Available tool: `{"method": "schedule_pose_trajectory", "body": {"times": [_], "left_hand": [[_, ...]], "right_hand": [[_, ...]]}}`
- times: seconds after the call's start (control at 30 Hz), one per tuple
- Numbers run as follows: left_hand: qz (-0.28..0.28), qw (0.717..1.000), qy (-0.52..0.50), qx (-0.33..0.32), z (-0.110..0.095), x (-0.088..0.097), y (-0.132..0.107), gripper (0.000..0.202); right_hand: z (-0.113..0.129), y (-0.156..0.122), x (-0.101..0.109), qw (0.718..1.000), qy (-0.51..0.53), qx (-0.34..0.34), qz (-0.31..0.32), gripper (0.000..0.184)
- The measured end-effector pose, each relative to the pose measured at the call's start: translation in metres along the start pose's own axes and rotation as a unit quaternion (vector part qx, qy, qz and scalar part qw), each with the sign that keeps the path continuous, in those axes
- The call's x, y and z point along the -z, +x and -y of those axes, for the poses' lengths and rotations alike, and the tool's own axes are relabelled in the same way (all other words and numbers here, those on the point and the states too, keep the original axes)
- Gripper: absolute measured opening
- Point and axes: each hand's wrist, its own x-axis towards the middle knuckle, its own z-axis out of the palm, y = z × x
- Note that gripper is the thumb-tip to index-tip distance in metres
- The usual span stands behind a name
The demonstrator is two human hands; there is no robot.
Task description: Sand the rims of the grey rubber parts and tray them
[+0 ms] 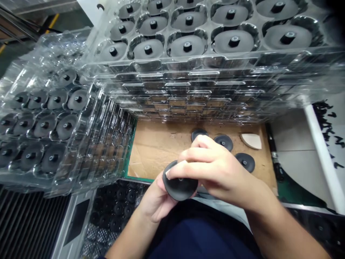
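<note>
A round black disc with a small raised hub (pixel 180 190) is held low in front of my body. My left hand (pixel 155 205) grips it from below and the left, with the thumb at its edge. My right hand (pixel 215 165) reaches over the disc from the right. Its fingers are bent onto the upper face and rim, partly covering the hub. Beyond the right hand, similar black discs (pixel 223 143) lie on the cardboard sheet (pixel 151 147), one partly hidden by the fingers. Another disc (pixel 245 162) rests to the right of that hand.
Stacked clear plastic trays (pixel 199 75) with black discs rise across the back. Another tray stack (pixel 45 144) stands at left. A pale curved piece (pixel 251 140) lies on the cardboard. Small black parts (pixel 323 118) are scattered at far right, beyond a white rail (pixel 323 154).
</note>
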Motion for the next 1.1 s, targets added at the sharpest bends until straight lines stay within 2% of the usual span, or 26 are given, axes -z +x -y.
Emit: {"method": "schedule_pose_trajectory", "body": {"times": [0.07,0.17,0.3,0.37,0.43,0.5,0.57,0.63,0.73,0.9,1.0,1.1], "left_hand": [[0.035,0.997,-0.033,0.063,0.000,0.000,0.001,0.038],[0.076,0.991,-0.050,0.095,0.001,0.000,0.003,0.039],[0.142,0.981,-0.030,0.128,0.005,0.005,0.005,0.049],[0.157,0.979,-0.036,0.125,0.005,0.009,0.006,0.049],[0.160,0.978,-0.059,0.120,0.004,0.011,0.007,0.052],[0.157,0.977,-0.078,0.123,0.002,0.012,0.008,0.055],[0.153,0.976,-0.088,0.127,0.000,0.012,0.008,0.054],[0.150,0.977,-0.089,0.123,-0.001,0.014,0.008,0.054],[0.143,0.979,-0.084,0.117,-0.001,0.018,0.008,0.058],[0.125,0.982,-0.082,0.115,-0.002,0.022,0.006,0.062],[0.132,0.982,-0.064,0.115,-0.003,0.018,0.004,0.061],[0.145,0.981,-0.063,0.113,-0.002,0.013,0.003,0.063]], "right_hand": [[-0.001,-0.003,0.000,0.999,-0.026,-0.032,0.020,0.036],[0.001,-0.010,-0.002,1.000,-0.007,-0.025,0.011,0.041],[-0.007,-0.029,-0.005,0.997,0.074,-0.026,0.009,0.027],[-0.014,-0.042,-0.011,0.985,0.116,-0.113,-0.054,0.024],[-0.023,-0.056,-0.022,0.950,0.138,-0.255,-0.113,0.032],[-0.031,-0.072,-0.038,0.917,0.128,-0.365,-0.099,0.039],[-0.037,-0.087,-0.055,0.908,0.099,-0.404,-0.053,0.035],[-0.040,-0.100,-0.070,0.908,0.062,-0.414,-0.036,0.024],[-0.035,-0.114,-0.086,0.909,0.025,-0.415,-0.029,0.023],[-0.026,-0.119,-0.096,0.905,-0.023,-0.423,-0.041,0.034],[-0.035,-0.108,-0.083,0.908,-0.036,-0.413,-0.062,0.027],[-0.030,-0.083,-0.050,0.910,-0.043,-0.399,-0.103,0.022]]}}
